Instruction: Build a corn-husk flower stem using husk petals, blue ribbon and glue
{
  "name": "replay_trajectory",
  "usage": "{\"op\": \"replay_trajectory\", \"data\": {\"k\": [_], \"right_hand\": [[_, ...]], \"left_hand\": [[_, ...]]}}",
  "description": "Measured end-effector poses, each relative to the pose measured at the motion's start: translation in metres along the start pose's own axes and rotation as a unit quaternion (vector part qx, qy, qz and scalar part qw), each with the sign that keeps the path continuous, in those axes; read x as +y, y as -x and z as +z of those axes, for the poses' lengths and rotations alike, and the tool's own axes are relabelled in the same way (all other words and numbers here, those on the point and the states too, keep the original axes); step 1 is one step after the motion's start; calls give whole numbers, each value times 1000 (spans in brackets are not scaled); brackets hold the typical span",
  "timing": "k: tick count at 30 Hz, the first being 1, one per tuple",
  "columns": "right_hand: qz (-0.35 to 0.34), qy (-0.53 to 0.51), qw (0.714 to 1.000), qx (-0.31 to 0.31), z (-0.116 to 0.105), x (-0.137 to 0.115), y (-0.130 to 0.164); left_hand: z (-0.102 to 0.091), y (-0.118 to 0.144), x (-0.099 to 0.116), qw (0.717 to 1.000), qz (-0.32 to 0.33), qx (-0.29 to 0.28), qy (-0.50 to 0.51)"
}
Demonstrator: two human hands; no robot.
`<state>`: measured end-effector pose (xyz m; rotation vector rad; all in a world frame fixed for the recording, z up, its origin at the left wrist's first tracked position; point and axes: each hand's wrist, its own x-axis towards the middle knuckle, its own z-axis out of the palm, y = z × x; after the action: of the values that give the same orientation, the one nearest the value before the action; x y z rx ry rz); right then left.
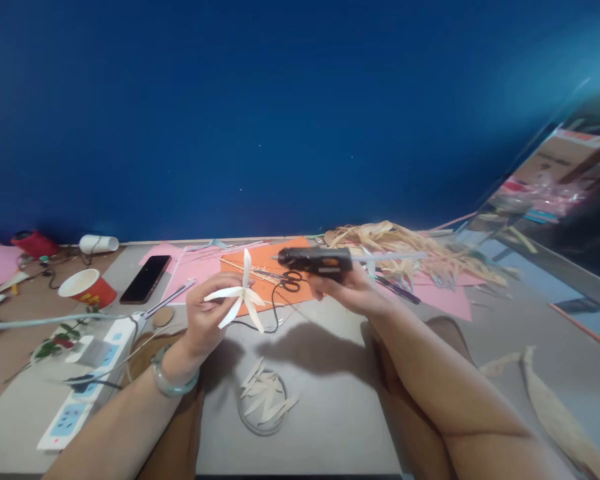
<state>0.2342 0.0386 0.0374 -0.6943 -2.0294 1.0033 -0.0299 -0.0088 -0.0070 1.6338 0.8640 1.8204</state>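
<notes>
Pinched in my left hand [205,313] is a pale flower [244,293] with several narrow pointed petals spread out like a star. My right hand [353,288] grips a black hot glue gun [315,260], its nozzle pointing left towards the flower but apart from it. A clear glue stick [390,256] sticks out of the back of the gun. Below my hands, a round dish [260,430] holds several loose cream petals [266,397]. Black-handled scissors [291,281] lie on an orange sheet [300,303] behind the hands.
A power strip [93,380] with cables runs along the left. Near it are a phone [146,279] and a red paper cup [87,288]. Dried husk strips [385,237] are heaped at the back right, over pink paper [445,300]. A blue partition [300,120] stands behind the table.
</notes>
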Motion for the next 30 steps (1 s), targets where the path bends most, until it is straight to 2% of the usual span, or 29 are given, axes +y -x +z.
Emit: {"op": "replay_trajectory", "data": {"k": [3, 5, 9, 15, 22, 30], "right_hand": [[-65, 1, 995, -79, -2, -16, 7], [-98, 24, 992, -80, 0, -25, 9], [-119, 84, 986, -77, 5, -38, 9], [-151, 128, 977, -81, 7, -42, 10], [-146, 145, 972, -110, 4, -42, 12], [-148, 163, 970, -107, 4, -46, 13]], "left_hand": [[2, 0, 7, 1000, 2, -18, -8], [4, -1, 12, 999, 7, -21, -30], [5, -2, 19, 998, 24, -31, -58], [6, -4, 22, 994, 65, -52, -70], [8, -2, 25, 993, 75, -58, -76], [11, -5, 32, 992, 77, -47, -84]]}}
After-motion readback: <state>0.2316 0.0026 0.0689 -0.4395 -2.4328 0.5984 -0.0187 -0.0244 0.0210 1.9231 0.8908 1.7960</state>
